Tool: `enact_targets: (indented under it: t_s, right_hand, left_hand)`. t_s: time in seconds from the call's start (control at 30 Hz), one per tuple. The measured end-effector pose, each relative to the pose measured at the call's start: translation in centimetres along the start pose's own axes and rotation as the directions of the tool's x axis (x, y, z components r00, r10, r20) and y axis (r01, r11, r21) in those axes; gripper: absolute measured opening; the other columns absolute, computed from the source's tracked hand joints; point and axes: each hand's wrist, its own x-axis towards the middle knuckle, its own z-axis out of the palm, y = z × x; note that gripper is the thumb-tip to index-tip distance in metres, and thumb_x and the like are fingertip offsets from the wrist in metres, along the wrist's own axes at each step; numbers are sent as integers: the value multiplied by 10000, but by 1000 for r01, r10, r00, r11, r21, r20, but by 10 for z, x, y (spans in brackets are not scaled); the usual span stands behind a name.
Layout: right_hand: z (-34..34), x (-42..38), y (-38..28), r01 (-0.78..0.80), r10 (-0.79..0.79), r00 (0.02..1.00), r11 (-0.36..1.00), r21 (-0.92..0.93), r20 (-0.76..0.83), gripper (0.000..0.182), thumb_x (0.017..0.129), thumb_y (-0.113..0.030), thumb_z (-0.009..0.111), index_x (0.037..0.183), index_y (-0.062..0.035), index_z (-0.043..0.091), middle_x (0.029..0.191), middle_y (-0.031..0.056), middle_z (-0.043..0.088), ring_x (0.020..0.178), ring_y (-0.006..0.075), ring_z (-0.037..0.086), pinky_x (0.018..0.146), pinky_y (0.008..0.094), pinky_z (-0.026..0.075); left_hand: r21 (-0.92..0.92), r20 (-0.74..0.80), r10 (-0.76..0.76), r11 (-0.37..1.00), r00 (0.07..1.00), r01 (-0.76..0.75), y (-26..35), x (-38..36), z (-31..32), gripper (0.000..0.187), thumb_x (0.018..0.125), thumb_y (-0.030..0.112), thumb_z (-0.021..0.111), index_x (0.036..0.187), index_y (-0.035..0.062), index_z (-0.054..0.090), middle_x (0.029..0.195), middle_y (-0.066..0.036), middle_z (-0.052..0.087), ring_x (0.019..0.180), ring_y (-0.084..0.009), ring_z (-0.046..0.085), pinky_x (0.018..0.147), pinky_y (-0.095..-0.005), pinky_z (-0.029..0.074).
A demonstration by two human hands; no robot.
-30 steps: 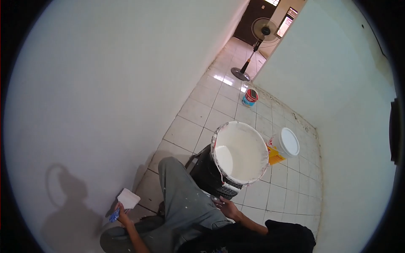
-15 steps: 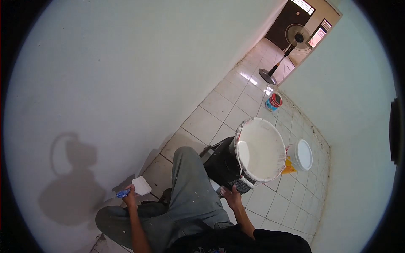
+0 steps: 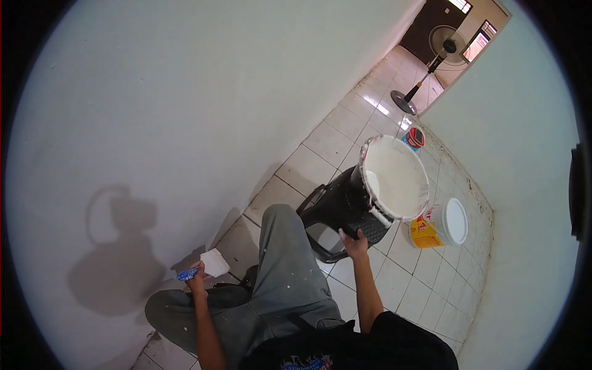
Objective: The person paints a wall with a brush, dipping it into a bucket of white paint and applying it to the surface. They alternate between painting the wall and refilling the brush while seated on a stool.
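My left hand (image 3: 196, 279) is closed on the blue handle of a wide paintbrush (image 3: 214, 263) with a white head, low beside the wall. At the near edge of a black plastic stool (image 3: 330, 213), my right hand (image 3: 354, 244) grips the seat's rim, thumb apart from the fingers, some of which are hidden. On the stool stands a large bucket (image 3: 404, 179) of white paint, its rim smeared and its white handle grip hanging on the near side.
A white and yellow lidded pail (image 3: 425, 235) stands on the tiles right of the stool. Behind the bucket is a small red and blue tub (image 3: 415, 138). A standing fan (image 3: 422, 80) is by the doorway. Walls (image 3: 154, 111) rise on both sides.
The stool with the paint bucket has shifted away from me, my right hand moving forward with it. My left hand keeps its hold on the paintbrush. The view has shifted slightly.
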Motion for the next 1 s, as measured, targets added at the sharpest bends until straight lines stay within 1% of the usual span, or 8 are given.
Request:
enact_targets:
  t_s: [0.17,0.53,0.63,0.7,0.77,0.87,0.93,1.0]
  right_hand:
    - [27,16,-9,209,-208,978,977,-44,10,577,1019,-286,354,1330,191,261,1340,398,378,1229,532,423,1050,529,432]
    - [-25,145,-49,51,-98,961,982,183,259,715,998,-261,427,1376,188,19,1445,417,104,1237,555,387,960,486,527]
    - [-33,172,-49,401,-213,821,876,-269,530,511,953,-125,567,1288,194,349,1218,328,536,1074,346,604,901,370,538]
    - [8,133,-34,666,-368,745,353,-657,557,405,919,-100,634,1165,187,489,1040,214,670,902,243,681,814,312,549]
    - [27,101,-24,499,-421,816,167,-850,396,551,894,-223,684,1245,145,471,1185,287,598,1101,266,613,907,363,512]
    - [-28,148,-7,557,-437,805,323,-765,401,650,879,-299,665,1346,60,390,1204,272,541,1101,319,574,881,400,521]
    - [-74,136,29,416,-337,908,787,-456,248,543,834,-344,670,1213,14,521,946,190,660,854,329,666,795,426,551]
    - [-110,119,79,113,7,990,542,-833,140,360,949,-316,506,1149,-18,520,917,175,618,744,328,640,655,454,564]
  left_hand:
    - [-104,22,13,995,1000,-10,-22,-11,-11,318,892,222,679,1144,47,596,1042,-97,649,851,-212,658,672,-360,580]
    - [-205,-10,-43,978,999,40,-115,-17,-61,311,893,238,676,1145,87,573,1048,-80,649,878,-229,657,745,-409,569]
    - [-189,-18,-39,981,999,35,-119,-34,-70,300,885,225,683,1121,71,578,1009,-98,650,863,-239,663,716,-403,578]
    - [-235,-7,-4,972,1000,2,-98,-48,-77,292,880,216,688,1102,58,583,987,-115,651,846,-242,667,683,-394,587]
    - [-293,12,38,955,999,-33,-91,-58,-89,283,873,204,695,1086,50,590,979,-128,652,830,-242,669,656,-389,595]
    - [-275,-29,16,961,999,-23,-76,-71,-101,259,865,182,702,1064,47,605,982,-128,652,835,-242,669,651,-395,605]
    - [-321,-54,26,946,998,-42,-68,-80,-108,244,862,168,705,1051,46,612,979,-127,651,824,-246,671,646,-402,608]
    - [-380,-50,45,923,998,-60,-63,-83,-118,237,862,161,704,1048,46,613,975,-126,650,822,-251,673,648,-408,610]
